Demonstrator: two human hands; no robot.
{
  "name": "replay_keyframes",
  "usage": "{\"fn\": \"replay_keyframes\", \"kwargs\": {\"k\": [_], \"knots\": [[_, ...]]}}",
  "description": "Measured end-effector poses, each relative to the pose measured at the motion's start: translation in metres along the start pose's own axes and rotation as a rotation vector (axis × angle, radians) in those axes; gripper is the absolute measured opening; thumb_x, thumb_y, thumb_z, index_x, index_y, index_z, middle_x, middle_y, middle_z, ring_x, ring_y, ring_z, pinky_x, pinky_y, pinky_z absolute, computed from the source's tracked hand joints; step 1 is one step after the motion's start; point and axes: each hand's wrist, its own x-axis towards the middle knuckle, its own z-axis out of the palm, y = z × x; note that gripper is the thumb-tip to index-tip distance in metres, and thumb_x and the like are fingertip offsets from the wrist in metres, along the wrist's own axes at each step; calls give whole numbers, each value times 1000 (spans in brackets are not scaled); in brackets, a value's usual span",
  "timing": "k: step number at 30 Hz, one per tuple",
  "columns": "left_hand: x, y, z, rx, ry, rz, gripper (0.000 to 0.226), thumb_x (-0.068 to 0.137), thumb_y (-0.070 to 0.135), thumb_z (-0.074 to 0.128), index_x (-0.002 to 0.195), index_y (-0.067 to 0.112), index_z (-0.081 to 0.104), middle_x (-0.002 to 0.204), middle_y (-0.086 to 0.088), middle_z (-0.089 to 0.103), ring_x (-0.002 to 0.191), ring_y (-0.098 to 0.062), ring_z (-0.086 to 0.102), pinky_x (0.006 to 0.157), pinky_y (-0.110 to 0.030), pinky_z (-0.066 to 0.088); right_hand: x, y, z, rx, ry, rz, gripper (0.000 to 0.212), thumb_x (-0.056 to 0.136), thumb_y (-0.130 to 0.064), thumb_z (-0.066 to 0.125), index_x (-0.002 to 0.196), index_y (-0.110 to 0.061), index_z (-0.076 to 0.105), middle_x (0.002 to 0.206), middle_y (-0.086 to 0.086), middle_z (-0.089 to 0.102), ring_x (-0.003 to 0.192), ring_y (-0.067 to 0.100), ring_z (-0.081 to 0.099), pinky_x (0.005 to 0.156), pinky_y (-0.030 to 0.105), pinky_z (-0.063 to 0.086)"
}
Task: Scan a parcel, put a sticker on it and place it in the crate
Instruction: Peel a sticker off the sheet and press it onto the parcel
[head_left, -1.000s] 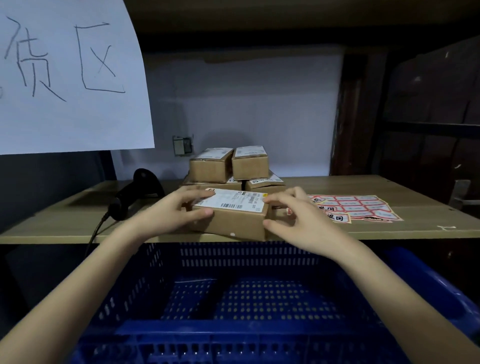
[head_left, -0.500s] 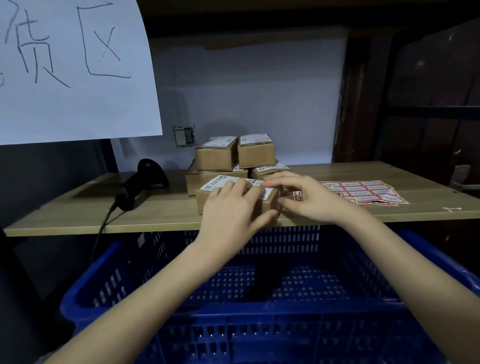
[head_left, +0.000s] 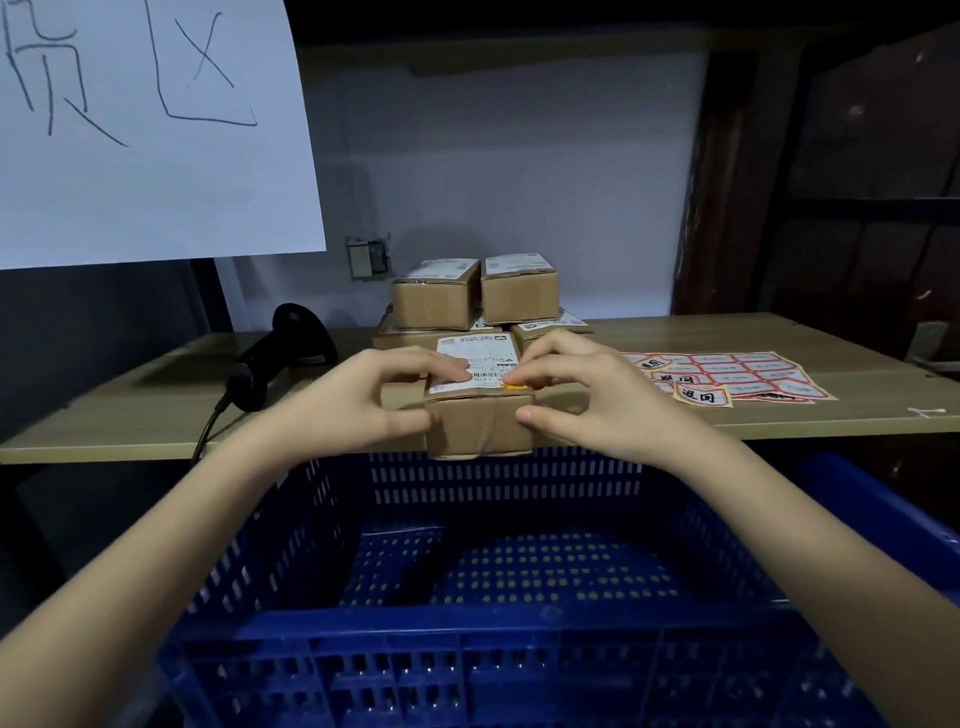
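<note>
A small brown cardboard parcel (head_left: 480, 423) with a white shipping label on top sits at the front edge of the wooden table (head_left: 130, 410), its end overhanging the blue crate (head_left: 467, 639). My left hand (head_left: 363, 397) grips its left side, fingers on the label. My right hand (head_left: 587, 395) holds the right side, thumb on the front face; a bit of yellow and red sticker (head_left: 511, 385) shows under its fingertips. The crate's perforated floor holds no parcels.
A stack of several similar parcels (head_left: 436, 301) stands behind. A black barcode scanner (head_left: 280, 353) with a cable lies at the left. A sheet of red-bordered stickers (head_left: 727, 376) lies at the right. A white handwritten paper sign (head_left: 145, 130) hangs upper left.
The parcel has been turned end-on and pulled to the table's front edge over the crate. My left hand moved from on top of it to its left side.
</note>
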Motion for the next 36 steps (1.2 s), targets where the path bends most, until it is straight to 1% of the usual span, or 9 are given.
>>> {"fn": "replay_keyframes", "kwargs": {"k": [4,9,12,16,18,21,27,31,36], "knots": [[7,-9,-3,-23,12,-2,42,78,4,65,111,30,63,122,16,58,105,28,46,94,7,28,8,1,8,23,-1,3,30,79,-19,71,109,-15,69,101,2,57,85,5,54,87,36,51],[8,-7,-5,-32,2,64,51,76,15,69,120,35,54,129,24,48,117,26,39,97,6,26,1,8,-5,68,83,99,28,84,-26,65,111,-23,65,104,-3,57,91,14,58,84,24,47],[12,15,1,-20,173,162,46,73,39,59,118,28,59,126,16,55,122,8,44,104,-6,29,-9,37,-34,-44,316,315,14,85,-18,62,97,-23,68,90,-2,57,85,25,63,80,34,48],[39,61,37,-10,264,208,28,77,32,55,100,22,67,96,10,60,96,-5,52,87,-16,39,-36,78,-74,-443,131,812,28,82,-29,63,103,-11,70,108,12,67,103,32,61,85,35,46],[61,80,62,-10,222,166,24,78,26,56,99,19,66,91,9,61,89,-8,55,81,-22,43,-49,86,-79,-486,79,912,37,80,-39,64,105,-12,69,115,15,67,109,32,58,87,34,45],[99,101,100,93,98,34,28,83,26,55,109,16,62,103,-1,69,98,-22,61,85,-35,49,-59,89,-82,-493,106,968,40,78,-47,63,96,-12,69,113,13,66,108,30,58,81,31,44],[156,107,145,324,72,-222,33,88,33,49,111,13,62,118,-11,66,109,-33,60,84,-37,47,-62,94,-81,-361,152,981,21,74,-38,70,78,-18,65,96,5,65,99,25,59,81,31,46],[167,102,157,327,52,-252,34,88,36,48,106,11,64,116,-11,67,106,-31,61,83,-36,49,-61,101,-78,-244,206,990,24,72,-29,72,57,-24,54,66,-7,55,78,17,54,71,26,43],[159,105,155,173,87,-235,38,91,32,40,98,8,69,105,-13,68,101,-32,61,73,-33,43,-62,99,-74,-114,360,953,28,74,-13,70,54,-26,56,56,-8,55,64,15,56,70,26,46]]}}
